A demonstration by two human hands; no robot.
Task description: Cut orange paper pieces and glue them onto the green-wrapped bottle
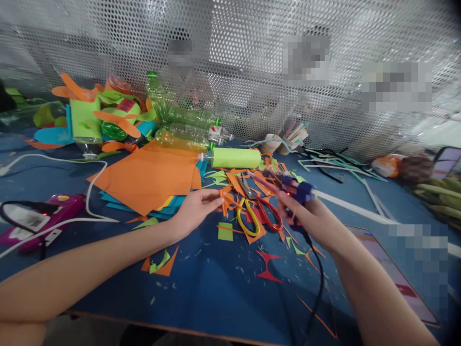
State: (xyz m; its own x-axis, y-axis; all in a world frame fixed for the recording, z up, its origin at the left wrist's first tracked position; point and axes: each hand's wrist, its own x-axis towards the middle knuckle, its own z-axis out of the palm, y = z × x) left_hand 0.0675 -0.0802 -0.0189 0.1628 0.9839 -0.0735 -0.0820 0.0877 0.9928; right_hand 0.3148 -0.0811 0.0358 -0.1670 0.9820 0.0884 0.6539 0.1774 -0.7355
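Observation:
Between the thumb and fingers of my left hand (196, 211) is a small orange paper piece (224, 203). My right hand (313, 218) is wrapped round a dark blue glue gun (305, 190), with a long white glue stick (355, 204) coming out of its back and a black cord below. The gun's nozzle is hard to make out among the scraps. Scissors (248, 221) with one yellow and one red handle loop lie between my hands. A bottle wrapped in light green paper (236, 157) rests on its side beyond them, and orange paper sheets (154, 173) are stacked at left.
Finished-looking paper-and-bottle models (86, 115) and green plastic bottles (183, 125) stand at the back left. A purple power strip (61, 216) with cables lies at left. Cups with sticks (291, 137) are near the metal mesh (245, 43). A tablet-like screen (392, 274) is at right.

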